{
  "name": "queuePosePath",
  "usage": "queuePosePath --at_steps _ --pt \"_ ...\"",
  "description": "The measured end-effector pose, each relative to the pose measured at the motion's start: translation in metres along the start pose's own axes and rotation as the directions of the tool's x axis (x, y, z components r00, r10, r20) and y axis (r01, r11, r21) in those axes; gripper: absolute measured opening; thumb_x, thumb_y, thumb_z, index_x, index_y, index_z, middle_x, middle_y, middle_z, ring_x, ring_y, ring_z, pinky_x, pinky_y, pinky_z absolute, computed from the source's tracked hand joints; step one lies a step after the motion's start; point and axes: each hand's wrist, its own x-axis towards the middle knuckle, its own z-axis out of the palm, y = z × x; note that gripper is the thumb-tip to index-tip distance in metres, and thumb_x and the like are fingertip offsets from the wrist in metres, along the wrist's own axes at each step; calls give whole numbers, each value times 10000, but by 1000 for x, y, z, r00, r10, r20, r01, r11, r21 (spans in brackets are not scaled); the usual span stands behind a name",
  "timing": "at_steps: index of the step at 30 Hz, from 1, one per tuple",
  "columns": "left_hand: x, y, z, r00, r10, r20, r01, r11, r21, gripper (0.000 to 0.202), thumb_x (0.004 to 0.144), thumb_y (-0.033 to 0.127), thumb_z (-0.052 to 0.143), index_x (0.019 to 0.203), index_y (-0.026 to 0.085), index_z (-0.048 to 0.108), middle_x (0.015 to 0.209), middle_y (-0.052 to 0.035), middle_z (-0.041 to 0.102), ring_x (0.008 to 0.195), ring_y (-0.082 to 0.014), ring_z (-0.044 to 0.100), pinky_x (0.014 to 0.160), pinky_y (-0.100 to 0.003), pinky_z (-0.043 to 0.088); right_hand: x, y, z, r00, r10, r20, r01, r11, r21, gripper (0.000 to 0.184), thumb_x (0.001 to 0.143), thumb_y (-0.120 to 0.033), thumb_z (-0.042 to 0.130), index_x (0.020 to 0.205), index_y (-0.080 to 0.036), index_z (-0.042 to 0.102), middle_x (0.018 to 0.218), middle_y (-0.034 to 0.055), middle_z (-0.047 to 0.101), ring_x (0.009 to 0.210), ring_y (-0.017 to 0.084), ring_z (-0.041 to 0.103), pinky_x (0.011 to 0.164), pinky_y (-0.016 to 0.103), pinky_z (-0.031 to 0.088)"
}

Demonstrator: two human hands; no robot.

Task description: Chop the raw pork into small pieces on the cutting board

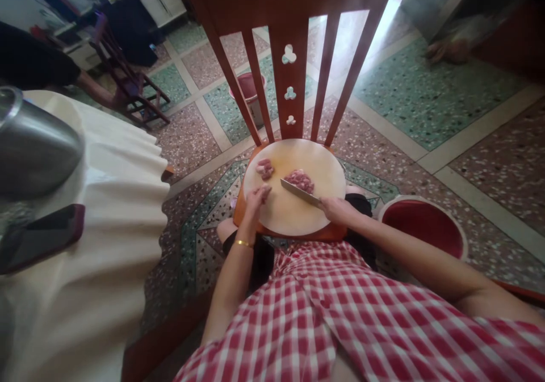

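Note:
A round pale cutting board (298,214) lies on the seat of a wooden chair (289,30) in front of me. My right hand (334,207) is closed round the handle of a knife (298,192), whose blade points left beside a pile of chopped pink meat (300,179). A second, smaller lump of meat (264,168) lies at the board's upper left. My left hand (256,197) rests on the board just below that lump with its fingers curled, and I cannot make out anything in them. A gold bangle (242,243) circles the left wrist.
A red bucket (423,226) stands on the tiled floor at my right. A white-clothed table (97,212) at the left bears a steel pot (34,149) and a dark phone (40,237). Farther off stand a pink bucket (249,89) and a small wooden chair (128,81).

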Motion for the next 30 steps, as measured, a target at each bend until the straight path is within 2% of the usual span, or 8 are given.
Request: queuePosePath --at_steps 3,5,7,9,12,15,23,30 --pt "-45 -5 27 983 185 2 -179 946 269 312 840 376 483 961 138 642 818 -84 628 752 -158 572 701 -292 456 -5 -4 -3 1000 13 17 -13 1000 -11 322 939 -296 300 1121 -163 529 997 143 663 915 243 634 729 301 448" --pt "-71 -7 45 941 316 124 -336 809 483 315 844 343 495 1069 158 613 900 -110 604 863 -195 556 783 -332 450 -12 -7 -6 1000 11 15 -11 1000 -13 335 941 -296 292 1154 -169 517 984 143 666 911 239 637 733 298 451" --pt "-90 -8 56 897 362 252 -438 663 607 380 831 347 529 1163 167 564 931 -125 580 893 -222 537 803 -365 445 -19 -12 -10 1000 -12 2 12 1000 -3 356 942 -300 282 1214 -179 476 967 133 673 889 238 643 725 300 456" --pt "-98 -11 58 875 404 267 -472 590 655 418 839 350 526 1215 167 524 998 -143 558 924 -236 526 811 -387 444 -26 -18 -12 1000 -30 -6 30 1000 8 375 942 -315 277 1253 -187 442 953 123 678 863 238 649 714 301 460" --pt "-97 -15 55 826 511 237 -535 580 615 325 887 296 451 1163 158 553 1087 -151 542 1008 -230 511 865 -390 434 -32 -27 -13 1000 -26 13 26 1000 -5 364 940 -312 284 1227 -181 464 927 125 679 844 230 652 721 293 461" --pt "-91 -19 53 766 578 282 -628 576 524 249 902 243 423 1058 152 595 1042 -126 582 1019 -203 524 900 -365 439 -32 -33 -10 999 -47 20 48 998 -41 364 930 -268 306 1256 -182 447 929 125 677 846 223 651 725 288 463" --pt "-90 -27 59 807 514 293 -583 611 535 270 899 239 424 1106 160 579 983 -123 613 971 -218 550 865 -390 474 -33 -25 -3 993 -111 43 116 984 -132 448 916 -326 369 1333 -159 372 999 163 654 874 258 639 713 330 473" --pt "-89 -32 61 827 509 239 -540 598 593 216 891 226 431 981 172 619 922 -107 610 899 -207 560 823 -368 480 10 -60 -7 979 -206 0 204 972 -120 312 909 -152 282 1117 -134 513 981 156 653 875 220 630 715 293 460"
